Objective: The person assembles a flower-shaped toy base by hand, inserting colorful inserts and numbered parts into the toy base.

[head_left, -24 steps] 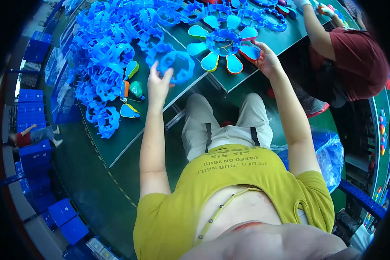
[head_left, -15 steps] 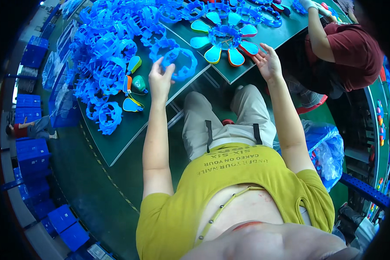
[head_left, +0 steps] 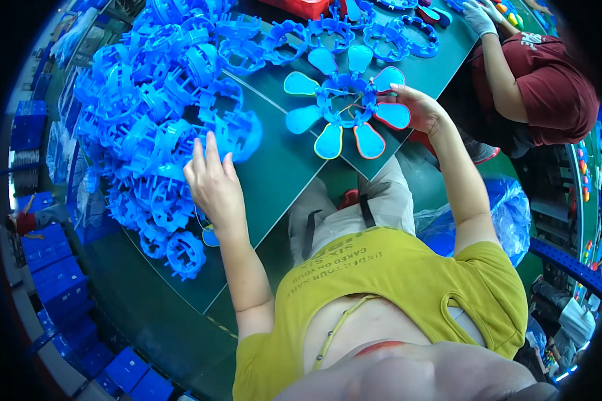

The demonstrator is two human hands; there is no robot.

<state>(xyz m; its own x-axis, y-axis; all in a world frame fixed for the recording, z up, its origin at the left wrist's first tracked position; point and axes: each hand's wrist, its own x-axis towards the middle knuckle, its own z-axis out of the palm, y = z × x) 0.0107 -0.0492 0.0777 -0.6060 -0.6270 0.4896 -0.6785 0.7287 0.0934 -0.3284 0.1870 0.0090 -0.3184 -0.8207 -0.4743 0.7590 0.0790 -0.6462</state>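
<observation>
My left hand point(head_left: 215, 184) is open, its fingers apart, holding nothing. Just beyond its fingertips is a motion-blurred blue plastic ring frame point(head_left: 242, 136), at the edge of a large heap of similar blue ring frames point(head_left: 137, 144). My right hand point(head_left: 420, 110) is at the right side of a flower-shaped assembly, its fingers bent around a red-edged petal point(head_left: 390, 115); part of the grip is hidden. Several light-blue-faced petals with coloured edges stand out around the assembly's blue centre ring point(head_left: 328, 107). Thin wires cross inside that ring.
More blue rings point(head_left: 287, 41) line the far side of the green table point(head_left: 274, 157). A red bin point(head_left: 304, 8) stands at the back. At the far right, a co-worker in a dark red shirt point(head_left: 548, 87) works with gloved hands. A plastic-lined blue bin point(head_left: 495, 214) stands right of me.
My left hand has let go of the blue ring, which is now at the heap. My right hand has closed in on the petals. The view has shifted, and a red bin shows at the back.
</observation>
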